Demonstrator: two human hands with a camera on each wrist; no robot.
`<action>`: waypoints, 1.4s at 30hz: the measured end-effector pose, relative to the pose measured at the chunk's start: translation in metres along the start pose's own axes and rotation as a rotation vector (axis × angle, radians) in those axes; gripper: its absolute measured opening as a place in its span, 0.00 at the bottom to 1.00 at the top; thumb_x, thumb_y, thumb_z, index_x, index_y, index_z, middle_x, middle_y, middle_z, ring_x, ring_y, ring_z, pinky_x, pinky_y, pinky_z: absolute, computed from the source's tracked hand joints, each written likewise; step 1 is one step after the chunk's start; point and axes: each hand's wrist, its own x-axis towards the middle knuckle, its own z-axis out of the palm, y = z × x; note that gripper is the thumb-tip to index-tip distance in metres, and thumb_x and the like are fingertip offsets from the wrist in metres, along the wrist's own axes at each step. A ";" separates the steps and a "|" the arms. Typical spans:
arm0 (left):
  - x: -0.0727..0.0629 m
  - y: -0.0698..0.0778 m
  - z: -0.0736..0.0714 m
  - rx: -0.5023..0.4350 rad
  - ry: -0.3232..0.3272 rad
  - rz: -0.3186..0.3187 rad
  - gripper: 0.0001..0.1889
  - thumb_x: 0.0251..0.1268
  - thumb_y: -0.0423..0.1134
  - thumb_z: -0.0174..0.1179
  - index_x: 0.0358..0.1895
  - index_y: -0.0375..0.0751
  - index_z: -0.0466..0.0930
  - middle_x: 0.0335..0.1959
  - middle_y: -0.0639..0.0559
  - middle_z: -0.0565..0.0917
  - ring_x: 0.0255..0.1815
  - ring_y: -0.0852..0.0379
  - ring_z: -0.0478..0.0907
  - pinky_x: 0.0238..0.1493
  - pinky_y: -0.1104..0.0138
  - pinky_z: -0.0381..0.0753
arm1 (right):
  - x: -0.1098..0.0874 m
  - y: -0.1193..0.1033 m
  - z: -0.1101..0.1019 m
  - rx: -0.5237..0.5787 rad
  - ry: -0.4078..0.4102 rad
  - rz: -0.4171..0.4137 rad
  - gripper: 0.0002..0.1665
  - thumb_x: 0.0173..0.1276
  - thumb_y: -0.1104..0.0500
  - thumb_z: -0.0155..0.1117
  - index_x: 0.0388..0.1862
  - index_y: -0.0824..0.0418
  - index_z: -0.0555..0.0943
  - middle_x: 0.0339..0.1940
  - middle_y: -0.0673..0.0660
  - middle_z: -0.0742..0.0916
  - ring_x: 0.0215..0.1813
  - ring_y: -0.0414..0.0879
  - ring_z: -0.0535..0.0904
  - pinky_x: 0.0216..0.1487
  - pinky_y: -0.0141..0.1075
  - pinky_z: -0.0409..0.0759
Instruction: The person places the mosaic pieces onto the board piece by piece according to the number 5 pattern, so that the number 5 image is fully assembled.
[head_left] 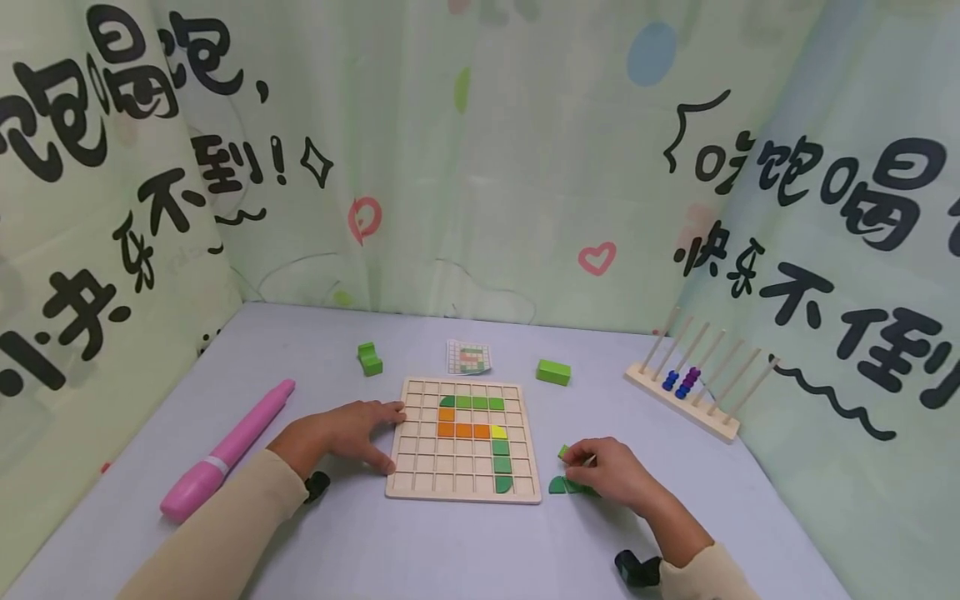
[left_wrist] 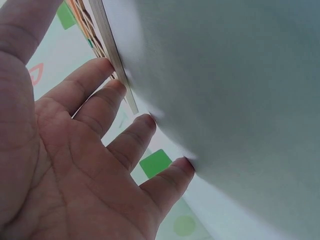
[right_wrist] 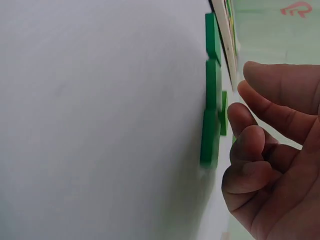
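A square wooden grid board (head_left: 422,463) lies in the middle of the table, with green, orange and yellow tiles set in some of its cells. My left hand (head_left: 351,433) rests at the board's left side, fingers spread and fingertips against the edge. The left wrist view shows this hand's (left_wrist: 85,135) palm, with nothing in it. My right hand (head_left: 611,473) hovers right of the board, over dark green pieces (head_left: 557,485) in a row. In the right wrist view a gap shows between thumb and index finger, beside the dark green pieces (right_wrist: 213,85) and a lighter green tile (right_wrist: 224,114).
A small pattern card (head_left: 468,357) lies behind the board, between green blocks (head_left: 370,359) and a green block stack (head_left: 553,372). On the left lies a pink pen-shaped object (head_left: 228,450). A pegged wooden rack (head_left: 682,405) with blue and purple beads stands at the right. Printed curtains surround the table.
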 end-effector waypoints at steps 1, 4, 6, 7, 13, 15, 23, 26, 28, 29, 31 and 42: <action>-0.001 0.000 -0.001 0.001 0.000 -0.001 0.48 0.52 0.55 0.80 0.77 0.48 0.70 0.82 0.50 0.63 0.82 0.41 0.59 0.80 0.44 0.62 | -0.001 0.003 -0.001 -0.015 -0.001 -0.004 0.08 0.66 0.61 0.74 0.43 0.58 0.88 0.39 0.49 0.86 0.40 0.45 0.77 0.40 0.37 0.77; -0.002 0.001 -0.002 -0.002 0.000 -0.003 0.47 0.52 0.54 0.80 0.77 0.49 0.70 0.82 0.51 0.63 0.82 0.41 0.59 0.80 0.44 0.61 | -0.004 0.009 -0.002 -0.047 -0.009 0.001 0.08 0.64 0.61 0.75 0.43 0.56 0.89 0.40 0.49 0.86 0.41 0.45 0.75 0.42 0.38 0.76; -0.002 0.001 -0.002 -0.004 -0.001 -0.002 0.47 0.52 0.54 0.80 0.77 0.49 0.71 0.83 0.51 0.63 0.82 0.41 0.59 0.80 0.44 0.61 | -0.006 0.012 -0.002 -0.061 -0.017 0.006 0.08 0.64 0.61 0.75 0.43 0.55 0.89 0.40 0.48 0.85 0.41 0.45 0.75 0.43 0.38 0.76; -0.002 0.001 -0.002 -0.007 -0.002 -0.005 0.47 0.52 0.54 0.80 0.77 0.49 0.70 0.83 0.52 0.63 0.82 0.42 0.59 0.80 0.45 0.61 | -0.007 0.012 -0.002 -0.062 -0.020 0.009 0.09 0.64 0.62 0.75 0.43 0.54 0.89 0.40 0.48 0.85 0.41 0.45 0.75 0.43 0.38 0.76; 0.000 0.002 0.000 -0.013 -0.005 -0.007 0.48 0.51 0.55 0.80 0.77 0.50 0.70 0.83 0.52 0.63 0.82 0.42 0.58 0.80 0.45 0.61 | -0.009 0.013 0.001 -0.082 -0.012 0.007 0.09 0.64 0.65 0.75 0.42 0.54 0.89 0.41 0.49 0.84 0.41 0.45 0.74 0.43 0.38 0.76; -0.001 0.001 0.001 -0.012 -0.001 -0.002 0.47 0.51 0.55 0.81 0.77 0.49 0.70 0.82 0.51 0.63 0.82 0.41 0.59 0.80 0.44 0.61 | -0.009 0.013 0.001 -0.093 -0.007 -0.004 0.09 0.63 0.64 0.76 0.40 0.55 0.87 0.40 0.49 0.84 0.40 0.45 0.74 0.42 0.38 0.76; -0.002 0.001 0.001 -0.007 0.001 0.014 0.47 0.52 0.54 0.80 0.76 0.47 0.71 0.82 0.50 0.64 0.82 0.41 0.59 0.80 0.44 0.62 | -0.010 0.009 0.000 -0.100 -0.027 -0.024 0.13 0.59 0.64 0.78 0.35 0.55 0.80 0.31 0.49 0.81 0.36 0.44 0.73 0.37 0.35 0.72; -0.003 0.002 0.000 -0.013 0.003 0.011 0.47 0.52 0.54 0.81 0.76 0.48 0.71 0.82 0.50 0.64 0.82 0.41 0.59 0.79 0.44 0.62 | -0.010 0.007 0.000 -0.086 -0.024 -0.036 0.13 0.60 0.66 0.77 0.35 0.56 0.80 0.30 0.49 0.80 0.36 0.44 0.73 0.36 0.34 0.72; -0.003 0.002 0.000 -0.018 0.005 0.008 0.47 0.51 0.54 0.81 0.77 0.48 0.71 0.82 0.49 0.64 0.82 0.41 0.59 0.79 0.44 0.62 | -0.010 0.004 0.001 -0.058 -0.018 -0.036 0.12 0.61 0.67 0.76 0.35 0.56 0.80 0.29 0.50 0.80 0.35 0.44 0.73 0.34 0.33 0.71; -0.003 0.002 0.000 -0.019 0.004 0.006 0.47 0.51 0.54 0.81 0.77 0.49 0.70 0.82 0.50 0.64 0.82 0.41 0.59 0.79 0.44 0.62 | -0.010 0.002 0.003 -0.042 -0.016 -0.037 0.11 0.62 0.67 0.75 0.35 0.57 0.80 0.29 0.50 0.80 0.35 0.44 0.73 0.34 0.33 0.71; -0.002 0.001 0.000 -0.020 0.002 0.003 0.48 0.52 0.54 0.80 0.77 0.49 0.70 0.82 0.50 0.63 0.82 0.41 0.59 0.80 0.44 0.62 | -0.009 -0.002 0.007 -0.007 -0.007 -0.038 0.10 0.63 0.67 0.74 0.35 0.57 0.80 0.29 0.50 0.79 0.35 0.44 0.73 0.33 0.33 0.71; -0.002 0.002 0.000 -0.024 -0.001 -0.009 0.48 0.53 0.54 0.80 0.77 0.49 0.69 0.83 0.52 0.63 0.83 0.43 0.58 0.80 0.46 0.62 | 0.000 -0.038 0.025 0.118 -0.118 -0.168 0.08 0.64 0.66 0.71 0.38 0.61 0.80 0.29 0.51 0.80 0.35 0.44 0.74 0.31 0.30 0.72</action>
